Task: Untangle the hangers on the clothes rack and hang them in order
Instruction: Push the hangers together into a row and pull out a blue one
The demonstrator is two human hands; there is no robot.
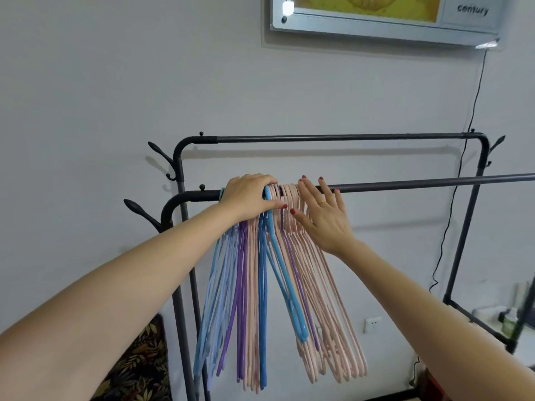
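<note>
Several thin hangers hang bunched on the near rail (419,183) of a black clothes rack: light blue ones (215,290) at the left, then purple (241,299), pink, a blue pair (285,285), and a large pink bunch (327,314) on the right. My left hand (249,198) is curled over the rail and grips the hook tops of the left group, thumb by a blue hook. My right hand (324,215) lies with straight, spread fingers against the hooks of the pink bunch, fingertips at the rail.
A second, higher rail (333,138) runs behind, close to the white wall. Coat pegs (139,211) stick out at the rack's left end. A black cable (451,227) hangs down the wall at right. Patterned fabric (139,363) lies at lower left, small items at lower right.
</note>
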